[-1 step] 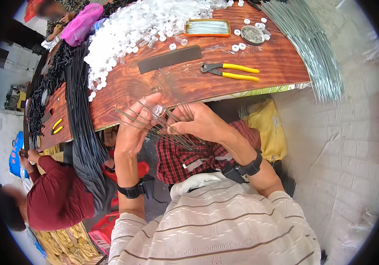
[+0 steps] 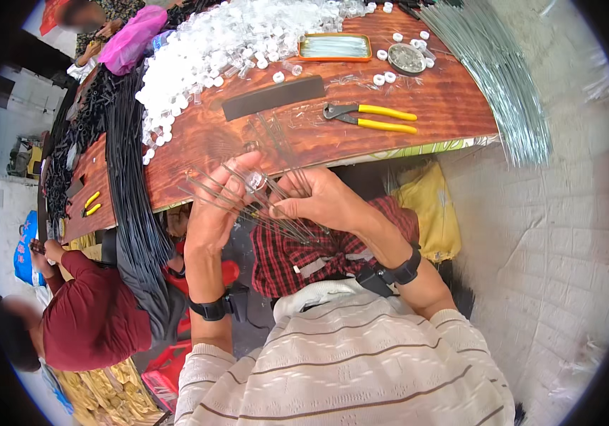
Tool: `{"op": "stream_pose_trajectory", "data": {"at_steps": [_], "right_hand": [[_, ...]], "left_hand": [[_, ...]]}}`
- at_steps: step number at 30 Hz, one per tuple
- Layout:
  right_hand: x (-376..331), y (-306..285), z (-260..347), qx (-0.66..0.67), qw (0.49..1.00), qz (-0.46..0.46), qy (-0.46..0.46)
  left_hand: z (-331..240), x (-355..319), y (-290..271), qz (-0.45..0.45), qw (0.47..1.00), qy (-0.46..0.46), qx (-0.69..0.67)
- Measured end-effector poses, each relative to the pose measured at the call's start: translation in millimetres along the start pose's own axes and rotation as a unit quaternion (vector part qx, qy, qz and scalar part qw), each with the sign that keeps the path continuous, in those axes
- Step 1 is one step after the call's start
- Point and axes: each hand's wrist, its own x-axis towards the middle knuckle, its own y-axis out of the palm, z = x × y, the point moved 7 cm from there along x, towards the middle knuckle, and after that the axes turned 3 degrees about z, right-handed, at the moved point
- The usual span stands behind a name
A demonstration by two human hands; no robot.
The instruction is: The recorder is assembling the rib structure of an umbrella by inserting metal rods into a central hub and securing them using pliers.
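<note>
My left hand [image 2: 216, 206] is closed around a loose spread of thin metal wires [image 2: 290, 228] just in front of the table edge. Between the two hands a small clear plastic piece [image 2: 255, 180] sits among the wires, next to the left fingertips. My right hand [image 2: 326, 200] comes in from the right, its thumb and fingers pinched on the same wires. The wires fan out past both hands, and their far ends blur over the wood. Beyond the hands on the table lie end-cutting pliers [image 2: 386, 109] with yellow handles and a dark flat strip [image 2: 274, 97].
White caps and clear tubes [image 2: 212, 46] are heaped on the wooden table [image 2: 453, 106]. An orange-rimmed tin [image 2: 333, 60] holds thin rods near a round tin [image 2: 405, 58]. Silvery wires [image 2: 489, 71] overhang the right end; black cables [image 2: 127, 142] hang at left. A co-worker in maroon [image 2: 95, 305] sits left.
</note>
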Motion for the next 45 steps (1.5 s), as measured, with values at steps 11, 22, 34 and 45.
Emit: {"op": "stream_pose_trajectory", "data": {"at_steps": [11,22,34,45], "right_hand": [[5,-1,-9,0.013,1.000,-0.002,0.012],[4,-2,-6,0.011,1.000,-0.016,0.019],[3,-2,-10,0.022,1.000,-0.001,0.009],[4,-1,-5,0.039,0.999,0.011,0.018]], "left_hand": [[-5,-1,2,-0.018,0.999,0.046,0.011],[-3,4,0,0.002,0.999,0.026,0.047],[2,4,6,0.022,0.999,0.040,-0.028],[4,5,6,0.040,0.997,0.032,-0.062]]}}
